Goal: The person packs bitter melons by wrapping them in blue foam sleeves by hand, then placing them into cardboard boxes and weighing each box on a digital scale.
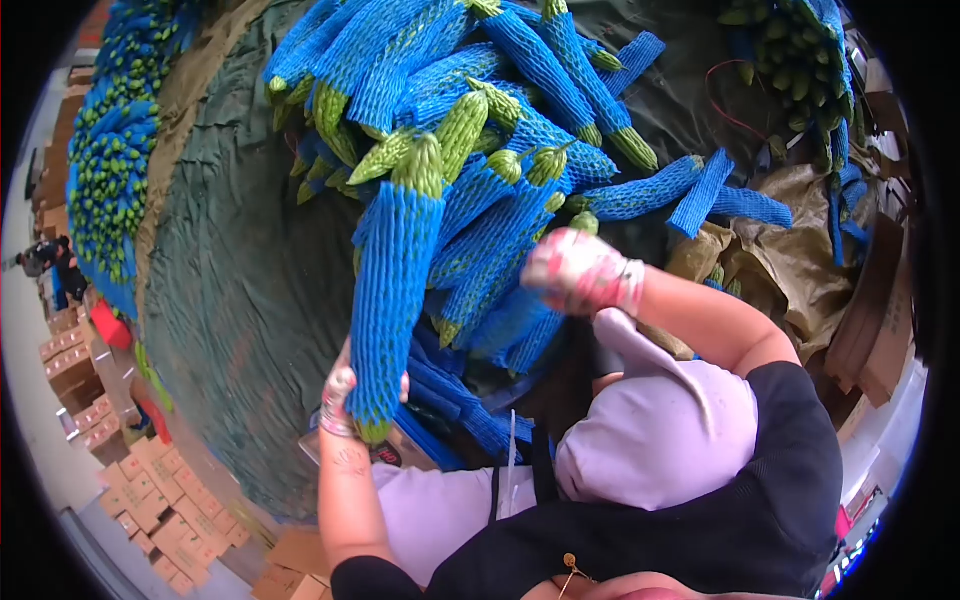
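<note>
Upright in front of me stands a large bitter melon in a blue foam net sleeve point(392, 290), its green tip bare at the top. My left hand point(338, 392), in a pale stained glove, is wrapped round its lower end. My right hand point(578, 273), in a red-and-white glove, is curled and slightly blurred at the right side of the pile. A green bitter melon tip point(585, 223) shows just above it; what the fingers hold, if anything, is hidden. Behind both hands lies a heap of netted bitter melons point(420, 70).
Loose blue net sleeves point(440, 395) lie below the heap. A dark green cloth point(235, 260) spreads under everything. More netted bitter melons point(115, 150) are stacked at far left. Brown plastic sheeting point(790, 250) and cardboard point(875, 300) are on the right. Cartons point(165, 490) stand at lower left.
</note>
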The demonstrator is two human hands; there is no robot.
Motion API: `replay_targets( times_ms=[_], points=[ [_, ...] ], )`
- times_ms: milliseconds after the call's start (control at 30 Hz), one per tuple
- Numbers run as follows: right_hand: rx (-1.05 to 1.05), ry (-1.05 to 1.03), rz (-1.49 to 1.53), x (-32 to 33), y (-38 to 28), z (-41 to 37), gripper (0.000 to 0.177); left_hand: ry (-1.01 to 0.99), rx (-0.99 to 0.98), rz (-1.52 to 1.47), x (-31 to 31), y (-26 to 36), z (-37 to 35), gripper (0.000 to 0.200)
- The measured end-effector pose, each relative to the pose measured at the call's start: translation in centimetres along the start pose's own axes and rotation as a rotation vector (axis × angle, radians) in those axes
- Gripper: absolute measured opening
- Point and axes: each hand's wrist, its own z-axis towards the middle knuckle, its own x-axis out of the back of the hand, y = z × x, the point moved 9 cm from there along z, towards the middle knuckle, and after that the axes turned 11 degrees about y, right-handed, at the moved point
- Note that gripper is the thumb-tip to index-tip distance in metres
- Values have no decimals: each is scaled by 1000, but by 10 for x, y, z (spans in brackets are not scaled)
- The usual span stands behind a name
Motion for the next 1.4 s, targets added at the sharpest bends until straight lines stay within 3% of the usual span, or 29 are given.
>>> replay_targets(
  times_ms=[33, 100, 133, 167, 267, 367, 467, 533, 633, 667, 700, 733, 767, 800, 867, 933, 1000, 1033, 1100, 1133, 1200, 1267, 1300, 1367, 1400],
  points=[
    [-86, 293, 22, 46, 21, 10, 36, 14, 14, -12, 4, -9, -5, 82],
    [-302, 638, -198, 105, 81, 2, 46, 14, 31, -97, 8, -21, -16, 81],
    [-428, 672, -194, 113, 110, -3, 51, 11, 47, -178, 8, -27, -18, 82],
    [-625, 543, -122, 100, 145, -7, 53, 58, 36, -189, 4, -26, -22, 82],
    [-769, 120, 168, 23, 212, -4, 60, 63, 50, -188, 5, -27, -25, 82],
    [-884, 88, 667, -17, 246, -15, 60, 105, 51, -247, 4, -23, -30, 83],
    [-973, 260, 904, 42, 222, -22, 55, 85, 63, -293, 0, -15, -30, 85],
    [-993, 357, 968, 94, 185, -25, 53, -30, 21, -372, -6, -8, -31, 88],
    [-857, 282, 920, 129, 117, -14, 54, -4, 7, -368, -4, -1, -36, 90],
    [-484, 187, 621, 135, 89, 6, 51, 39, -14, -351, -3, 4, -35, 90],
    [-406, 85, 574, 124, 59, 19, 49, 13, -34, -372, -6, 7, -34, 88],
    [-311, -18, 349, 106, 32, 28, 51, 4, -33, -369, -7, 8, -35, 88],
    [-229, -101, 317, 85, 10, 34, 51, 22, -71, -322, -4, 12, -35, 86],
    [-185, -312, 132, 49, -2, 33, 64, 38, -112, -274, -1, 17, -33, 84],
    [9, -456, -38, -6, -19, 30, 60, 39, -113, -250, 9, 17, -29, 81],
    [90, -485, -80, -37, -16, 24, 53, 58, -104, -229, 17, 8, -29, 79],
    [50, -208, 211, -9, 4, 30, 43, 67, -109, -218, 19, 5, -27, 75],
    [-36, 69, 246, 36, 21, 42, 36, 113, -135, -249, 19, 3, -29, 73],
    [-216, 607, 59, 98, 95, 32, 40, 114, -120, -236, 24, -1, -29, 73],
    [-292, 695, -140, 115, 126, 21, 50, 116, -105, -222, 25, -4, -28, 73],
    [-838, 523, -287, 105, 202, 0, 88, 149, -83, -247, 22, -8, -28, 74],
    [-1060, 370, -367, 82, 261, -4, 108, 110, -6, -227, 10, -11, -26, 76],
    [-1056, 376, -366, 84, 270, 5, 108, 124, -5, -231, 9, -13, -26, 76],
    [-1332, 141, -343, 63, 291, 0, 123, 143, -9, -205, 5, -14, -29, 77],
    [-1326, 136, -331, 61, 293, 6, 123, 159, -12, -182, 4, -14, -31, 78]
  ],
)
